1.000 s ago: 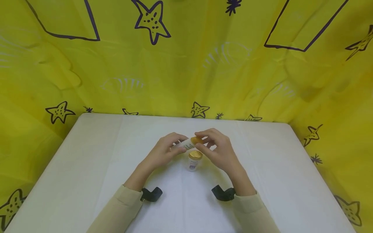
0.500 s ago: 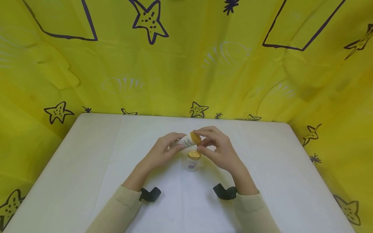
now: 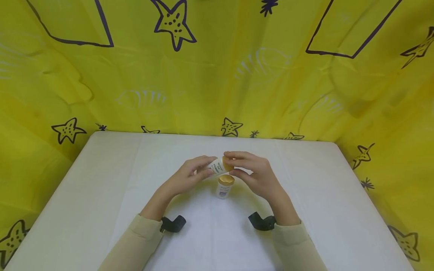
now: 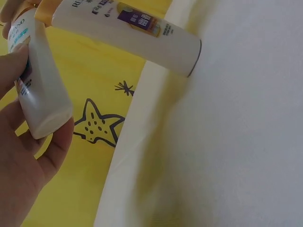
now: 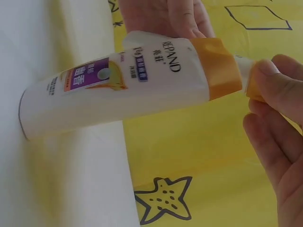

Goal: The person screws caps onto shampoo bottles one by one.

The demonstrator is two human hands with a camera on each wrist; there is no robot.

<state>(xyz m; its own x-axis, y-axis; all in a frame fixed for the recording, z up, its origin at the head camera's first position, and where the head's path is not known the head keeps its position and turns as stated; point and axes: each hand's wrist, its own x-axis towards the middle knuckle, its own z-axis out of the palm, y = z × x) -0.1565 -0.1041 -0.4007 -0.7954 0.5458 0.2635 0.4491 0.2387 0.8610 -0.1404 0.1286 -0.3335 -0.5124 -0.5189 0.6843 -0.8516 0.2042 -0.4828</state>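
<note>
My left hand [image 3: 186, 175] grips the body of a white bottle [image 3: 216, 167], held tilted above the table with its gold cap [image 3: 228, 164] pointing to the right. On that cap my right hand [image 3: 255, 174] has its thumb and fingers, pinching it and covering part of it. Just below the held bottle, a second white bottle [image 3: 223, 189] with a gold cap stands upright on the table. The right wrist view shows this standing bottle [image 5: 118, 90] close up, with "REPAND" lettering and a purple label. In the left wrist view, the held bottle [image 4: 42, 80] shows its base.
A white-covered table [image 3: 112, 210] lies under both hands. Behind it hangs a yellow curtain [image 3: 203, 82] printed with starfish. Black wrist cameras [image 3: 173, 224] sit at both sleeve cuffs.
The held bottle's cap first swung into fuller view. Since then my right fingers have moved further across the cap, hiding more of it. The standing bottle has stayed put.
</note>
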